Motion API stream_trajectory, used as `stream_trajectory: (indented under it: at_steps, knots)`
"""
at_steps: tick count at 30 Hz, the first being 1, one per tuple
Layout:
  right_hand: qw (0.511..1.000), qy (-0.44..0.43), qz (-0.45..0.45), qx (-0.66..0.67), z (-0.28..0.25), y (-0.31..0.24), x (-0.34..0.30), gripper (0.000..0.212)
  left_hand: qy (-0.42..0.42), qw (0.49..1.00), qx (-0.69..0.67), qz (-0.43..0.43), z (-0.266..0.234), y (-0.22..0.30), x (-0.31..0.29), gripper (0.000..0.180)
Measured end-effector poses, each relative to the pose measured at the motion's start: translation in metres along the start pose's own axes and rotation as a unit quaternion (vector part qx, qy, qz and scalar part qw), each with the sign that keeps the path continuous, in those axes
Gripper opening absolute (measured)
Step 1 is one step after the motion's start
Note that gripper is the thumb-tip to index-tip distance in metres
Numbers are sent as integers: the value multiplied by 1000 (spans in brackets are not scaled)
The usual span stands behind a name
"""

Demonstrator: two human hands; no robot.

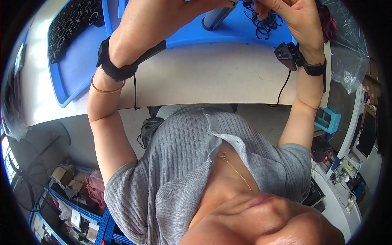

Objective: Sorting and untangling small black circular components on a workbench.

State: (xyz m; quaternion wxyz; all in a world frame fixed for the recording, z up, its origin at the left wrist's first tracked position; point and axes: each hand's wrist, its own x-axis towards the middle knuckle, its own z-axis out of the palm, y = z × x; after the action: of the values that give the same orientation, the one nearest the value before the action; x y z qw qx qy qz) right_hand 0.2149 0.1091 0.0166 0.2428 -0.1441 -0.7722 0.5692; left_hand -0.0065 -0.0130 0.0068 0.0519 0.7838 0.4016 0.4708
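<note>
Nearest the camera, the person's head (261,228) and grey top (179,151) are seen, well apart from the fingers (278,5). Whether the left hand's (159,22) or right hand's (304,20) are spread or pinching cannot be told. Between them, a dark cylinder (218,18) is seen; black rings (264,29) are bunched beside the right ones.

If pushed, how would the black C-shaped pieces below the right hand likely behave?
The black C-shaped pieces look small and thin, so each is probably light. Their open, overlapping curves may hook together and drag as a clump. The blue tray under them looks smooth, so they would likely slide.
</note>
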Motion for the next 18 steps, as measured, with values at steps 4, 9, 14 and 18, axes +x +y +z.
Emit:
stream_trajectory:
  at_steps: [4,9,14,18]
  knots:
    - [996,30,-29,-76,0,0,-1,27,13,1000,-10,-5,3,-5,-3,42]
    - [994,17,0,-106,-4,-2,-4,21,-7,998,-30,-62,4,-7,-5,43]
    - [987,24,42,-152,1,-3,-5,23,-6,998,-35,-61,7,-10,-7,45]
    - [980,10,49,-195,7,-15,-5,24,-6,996,-45,-72,7,-9,-8,46]
